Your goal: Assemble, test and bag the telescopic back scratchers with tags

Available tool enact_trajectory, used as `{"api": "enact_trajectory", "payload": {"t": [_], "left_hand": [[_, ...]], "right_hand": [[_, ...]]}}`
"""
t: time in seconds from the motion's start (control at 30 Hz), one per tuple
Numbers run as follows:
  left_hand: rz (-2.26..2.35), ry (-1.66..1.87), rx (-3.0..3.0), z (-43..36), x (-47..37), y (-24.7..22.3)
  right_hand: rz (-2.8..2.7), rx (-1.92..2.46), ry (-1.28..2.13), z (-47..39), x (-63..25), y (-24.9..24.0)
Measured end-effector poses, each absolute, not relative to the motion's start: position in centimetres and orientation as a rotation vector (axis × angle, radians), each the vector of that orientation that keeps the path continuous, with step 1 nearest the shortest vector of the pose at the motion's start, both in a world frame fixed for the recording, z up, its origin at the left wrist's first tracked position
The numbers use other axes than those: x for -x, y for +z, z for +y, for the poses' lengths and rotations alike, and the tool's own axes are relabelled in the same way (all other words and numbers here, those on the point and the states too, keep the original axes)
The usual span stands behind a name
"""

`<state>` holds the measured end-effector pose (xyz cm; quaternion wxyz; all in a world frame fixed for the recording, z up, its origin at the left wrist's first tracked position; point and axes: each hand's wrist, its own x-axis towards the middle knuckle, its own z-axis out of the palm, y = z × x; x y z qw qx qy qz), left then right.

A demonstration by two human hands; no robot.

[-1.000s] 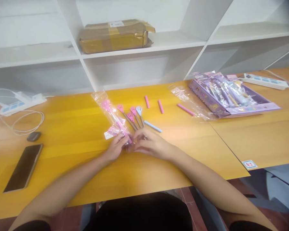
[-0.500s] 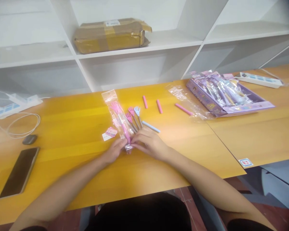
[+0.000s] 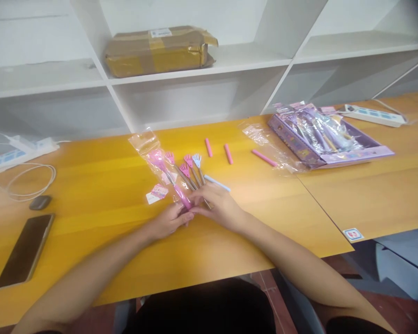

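Note:
A pink hand-shaped back scratcher point(image 3: 181, 195) lies tilted to the left inside a clear plastic sleeve point(image 3: 144, 143). My left hand point(image 3: 172, 220) is closed on the handle's lower end. Fingers of my right hand point(image 3: 221, 204) pinch the same handle close by, and the two thumbs nearly meet. Just behind lie several bare back scratchers with metal stems: pink heads point(image 3: 184, 170) and a light blue head point(image 3: 197, 160). My right hand hides part of their stems. A light blue tube point(image 3: 218, 182) rests beyond my right knuckles. Small printed cards point(image 3: 157, 193) sit left of the sleeve.
Pink tubes point(image 3: 228, 154) lie farther back, near crumpled clear wrappers point(image 3: 259, 134). A purple box point(image 3: 296, 141) holds packed scratchers at right. At left are a phone point(image 3: 24, 250), a dark earbud case point(image 3: 40, 202) and a power strip point(image 3: 24, 153). A taped carton point(image 3: 156, 53) sits on the shelf.
The sleeve with the pink back scratcher has swung left at its top, uncovering another pink head behind it. My left hand has shifted in under the handle's end, closer to my right.

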<state>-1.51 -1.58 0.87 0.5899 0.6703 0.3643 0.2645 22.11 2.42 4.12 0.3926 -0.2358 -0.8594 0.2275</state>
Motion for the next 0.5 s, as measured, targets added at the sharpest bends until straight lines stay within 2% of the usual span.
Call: {"api": "enact_trajectory", "payload": {"t": [0.23,0.5], "left_hand": [[0.866,0.589,-1.565,-1.5,1.6,0.5],[0.933,0.587,-1.728,-2.3,1.3,1.5]], "right_hand": [[-2.207,0.81,0.805,2.7,-22.5,4.1],[-2.29,0.65,1.137,2.5,-22.2,5.6]]}}
